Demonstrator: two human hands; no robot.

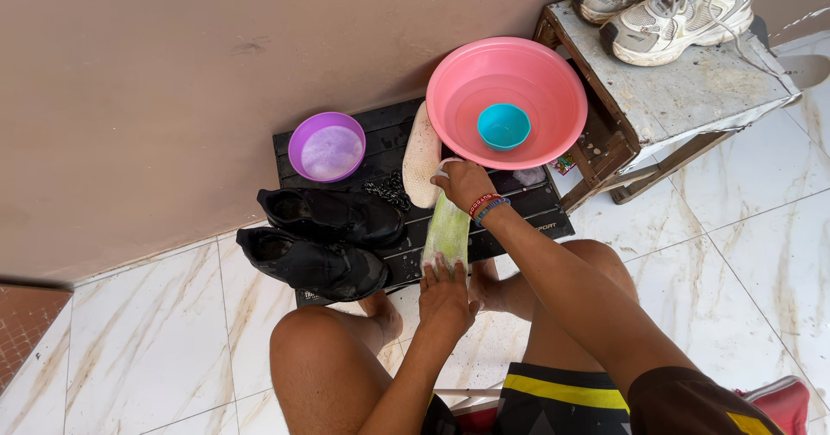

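Head view of a seated person working over a black slatted mat [519, 214] on a marble-tiled floor [735, 245].

A pale green shoe insole [447, 232] lies on the mat with its long axis running away from the person, tilted slightly to the right at the far end. The left hand [448, 295] presses flat on the near end, fingers spread and resting on the insole rather than wrapped round it. The right hand [462, 182] sits at the far end, its grip curled closed; what it holds is mostly hidden under the knuckles, with only a small white edge showing. The right wrist carries beaded bracelets [487, 206]. Both hands touch the insole, one at each end, so neither is nearer.

A second, whitish insole [421, 154] lies just to the left of the right hand, leaning toward the pink basin.

Containers: a pink basin [507, 98] stands just beyond the right hand and holds a small turquoise bowl [504, 125]; whether water is in the basin cannot be told. A purple bowl [327, 145], on the mat's far left corner, holds a pale foamy liquid.

Two black shoes [324, 240] lie side by side at the mat's left edge. A pair of grey-white sneakers [666, 7] rests on a worn wooden stool [683, 98] to the right.
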